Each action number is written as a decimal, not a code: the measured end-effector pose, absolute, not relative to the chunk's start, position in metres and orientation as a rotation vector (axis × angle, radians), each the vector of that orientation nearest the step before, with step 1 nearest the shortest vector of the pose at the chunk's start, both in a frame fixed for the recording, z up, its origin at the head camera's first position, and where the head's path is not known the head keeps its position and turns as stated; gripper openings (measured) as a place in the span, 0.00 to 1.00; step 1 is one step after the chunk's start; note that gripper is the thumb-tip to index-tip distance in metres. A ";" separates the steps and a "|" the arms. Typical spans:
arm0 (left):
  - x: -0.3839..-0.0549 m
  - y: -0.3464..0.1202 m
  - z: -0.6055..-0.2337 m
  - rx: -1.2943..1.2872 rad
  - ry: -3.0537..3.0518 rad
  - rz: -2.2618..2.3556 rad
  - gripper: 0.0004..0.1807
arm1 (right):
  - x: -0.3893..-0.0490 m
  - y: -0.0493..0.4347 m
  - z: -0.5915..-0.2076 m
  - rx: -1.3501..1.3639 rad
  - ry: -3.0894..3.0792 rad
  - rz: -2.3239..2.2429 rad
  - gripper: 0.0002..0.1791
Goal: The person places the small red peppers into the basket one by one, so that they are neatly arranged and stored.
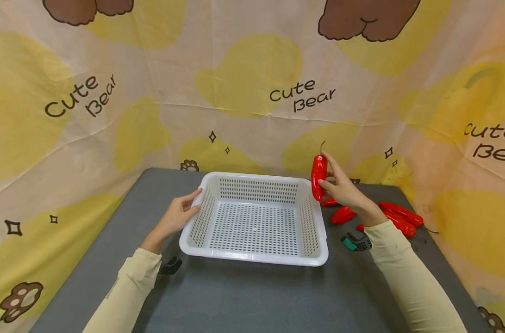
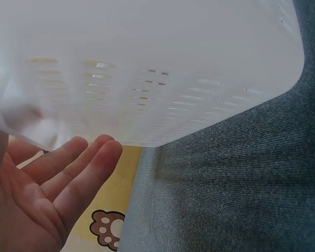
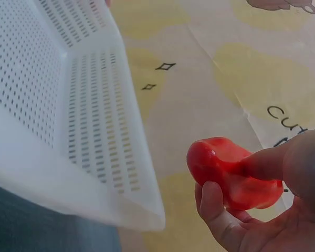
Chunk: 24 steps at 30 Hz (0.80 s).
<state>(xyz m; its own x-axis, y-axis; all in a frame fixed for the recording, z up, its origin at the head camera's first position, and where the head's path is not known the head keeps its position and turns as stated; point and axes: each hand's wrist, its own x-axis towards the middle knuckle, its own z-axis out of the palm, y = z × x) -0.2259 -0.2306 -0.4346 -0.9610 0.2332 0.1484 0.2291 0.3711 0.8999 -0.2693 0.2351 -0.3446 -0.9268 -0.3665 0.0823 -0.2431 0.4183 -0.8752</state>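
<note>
A white perforated plastic basket (image 1: 254, 260) stands in the middle of the grey table, with nothing inside it. My left hand (image 1: 178, 213) holds its left rim. In the left wrist view, the fingers (image 2: 89, 173) of that hand lie by the basket's outer wall. Above the basket's right rim, my right hand (image 1: 341, 187) grips a red chili pepper (image 1: 319, 178), stem up, between thumb and fingers. The right wrist view shows the pepper (image 3: 215, 165) beside the basket wall (image 3: 102, 126), apart from it.
More red peppers (image 1: 402, 213) lie on the table (image 1: 244, 300) right of the basket, some partly behind my right forearm. A printed cloth (image 1: 252, 83) hangs behind and at both sides of the table. Each wrist wears a dark strap.
</note>
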 end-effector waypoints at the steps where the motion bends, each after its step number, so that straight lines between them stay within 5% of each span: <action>1: -0.226 -0.231 -0.435 0.434 2.597 1.704 0.32 | -0.270 0.233 -0.345 -0.555 2.548 -1.525 0.47; 24: -0.228 -0.231 -0.436 0.412 2.607 1.693 0.32 | -0.275 0.180 -0.337 -0.765 2.429 -1.468 0.44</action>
